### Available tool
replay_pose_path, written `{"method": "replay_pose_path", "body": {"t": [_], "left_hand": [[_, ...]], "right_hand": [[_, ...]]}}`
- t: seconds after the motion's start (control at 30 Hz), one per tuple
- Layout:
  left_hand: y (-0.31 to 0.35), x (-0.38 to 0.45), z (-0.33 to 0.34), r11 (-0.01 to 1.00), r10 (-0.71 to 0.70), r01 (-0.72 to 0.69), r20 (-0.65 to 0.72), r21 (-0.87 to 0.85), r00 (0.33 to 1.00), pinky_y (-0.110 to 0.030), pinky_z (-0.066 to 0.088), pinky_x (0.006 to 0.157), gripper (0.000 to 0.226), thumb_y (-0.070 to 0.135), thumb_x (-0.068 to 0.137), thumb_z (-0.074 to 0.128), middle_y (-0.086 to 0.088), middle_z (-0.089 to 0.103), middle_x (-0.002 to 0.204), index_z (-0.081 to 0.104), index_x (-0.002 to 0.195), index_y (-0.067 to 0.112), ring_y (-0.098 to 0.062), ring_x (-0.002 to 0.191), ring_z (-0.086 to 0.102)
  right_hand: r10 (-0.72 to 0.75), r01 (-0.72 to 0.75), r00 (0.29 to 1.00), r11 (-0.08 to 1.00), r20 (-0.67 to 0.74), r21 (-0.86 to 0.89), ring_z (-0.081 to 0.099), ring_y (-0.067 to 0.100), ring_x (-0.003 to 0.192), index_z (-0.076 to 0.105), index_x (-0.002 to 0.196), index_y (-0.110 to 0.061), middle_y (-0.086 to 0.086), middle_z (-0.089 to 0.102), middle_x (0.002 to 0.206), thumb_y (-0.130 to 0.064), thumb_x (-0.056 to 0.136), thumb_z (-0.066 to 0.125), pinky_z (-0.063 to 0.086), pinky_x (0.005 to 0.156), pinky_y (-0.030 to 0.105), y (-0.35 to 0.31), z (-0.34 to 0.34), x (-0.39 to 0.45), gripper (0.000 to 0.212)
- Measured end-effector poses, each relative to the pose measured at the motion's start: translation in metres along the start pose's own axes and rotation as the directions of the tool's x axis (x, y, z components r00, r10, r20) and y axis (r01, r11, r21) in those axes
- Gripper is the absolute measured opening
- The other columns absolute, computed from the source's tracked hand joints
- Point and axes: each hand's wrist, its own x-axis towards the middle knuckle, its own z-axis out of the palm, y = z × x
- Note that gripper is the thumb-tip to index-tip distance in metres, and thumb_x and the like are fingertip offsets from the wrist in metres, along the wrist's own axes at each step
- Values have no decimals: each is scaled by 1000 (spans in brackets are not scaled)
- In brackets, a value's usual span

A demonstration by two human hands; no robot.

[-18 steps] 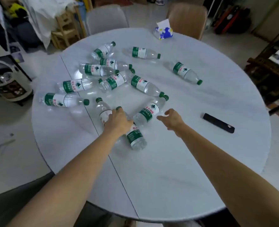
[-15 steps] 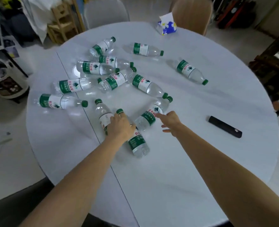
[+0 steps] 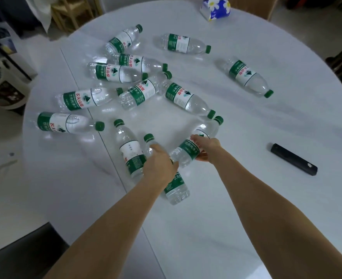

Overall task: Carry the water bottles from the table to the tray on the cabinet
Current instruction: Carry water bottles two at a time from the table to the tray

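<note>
The left hand (image 3: 159,165) gripped one lying water bottle (image 3: 176,188) while the right hand (image 3: 207,148), earlier merely reaching, now clasped another bottle (image 3: 188,152) on the bench (image 3: 246,198).

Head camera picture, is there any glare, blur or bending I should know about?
Head view: soft glare patches on the white table; wide-angle lens bows the table's rim; both hands slightly motion-blurred, left hand, right hand; bottle labels stay readable.

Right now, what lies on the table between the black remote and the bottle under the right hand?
Nothing: the head view shows bare tabletop between remote and bottle.
</note>
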Motion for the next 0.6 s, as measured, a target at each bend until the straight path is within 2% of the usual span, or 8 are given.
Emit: {"method": "replay_pose_path", "body": {"t": [0.13, 0.23, 0.3, 0.4, 0.47, 0.53, 0.6], "left_hand": [[-3, -3, 15, 995, 6, -1, 56, -103, 998, -37, 47, 80, 101, 40, 92, 58, -18, 56, 126, -15, 150, 3, -33, 106, 61], [2, -7, 28, 975, 2, 10, 52, -224, 999, -37, 46, 82, 100, 40, 91, 58, -19, 60, 121, -19, 151, 19, -37, 104, 59], [7, -8, 32, 965, 40, -6, 123, -261, 992, -33, 44, 79, 101, 36, 91, 60, -18, 63, 120, -20, 151, 26, -37, 102, 61], [10, -11, 30, 969, 133, -43, 365, -244, 922, -28, 42, 76, 102, 30, 91, 63, -16, 57, 132, -21, 150, 36, -34, 102, 63], [12, -20, 29, 970, 190, -86, 484, -229, 854, -26, 44, 68, 102, 24, 89, 63, -16, 61, 122, -18, 149, 44, -29, 85, 63], [14, -28, 37, 975, 201, -122, 506, -186, 839, -26, 44, 61, 99, 28, 87, 59, -15, 64, 104, -17, 146, 51, -23, 68, 56], [19, -35, 51, 985, 148, -97, 418, -142, 896, -32, 49, 78, 93, 38, 84, 51, -19, 57, 119, -19, 142, 56, -28, 81, 57]], "right_hand": [[-6, 4, 1000, 997, -18, -80, 65, 24, 70, 48, 111, -3, 15, 63, 83, -24, 81, 75, 57, 62, 37, 25, -38, -9, 46], [5, -8, 1000, 982, -19, -189, 67, 22, 70, 51, 118, -2, 16, 67, 91, -26, 80, 76, 55, 53, 32, 49, -70, -21, 52], [3, -4, 1000, 971, -6, -239, 66, 20, 69, 52, 116, -3, 14, 67, 90, -25, 81, 75, 53, 49, 28, 65, -89, -34, 48], [6, 2, 1000, 965, 29, -264, 65, 20, 73, 54, 106, -7, 9, 65, 87, -20, 82, 73, 56, 61, 32, 90, -111, -54, 33], [-18, 15, 1000, 956, -6, -294, 65, 23, 84, 53, 101, -11, 9, 63, 94, -20, 81, 72, 57, 77, 40, 107, -119, -63, 29], [-57, 25, 995, 939, -85, -342, 63, 26, 95, 50, 113, -11, 9, 61, 104, -26, 80, 70, 54, 85, 41, 124, -121, -69, 41], [-120, 51, 979, 926, -163, -375, 59, 27, 96, 46, 120, -10, 9, 59, 108, -30, 80, 66, 50, 82, 35, 137, -117, -73, 48]]}}
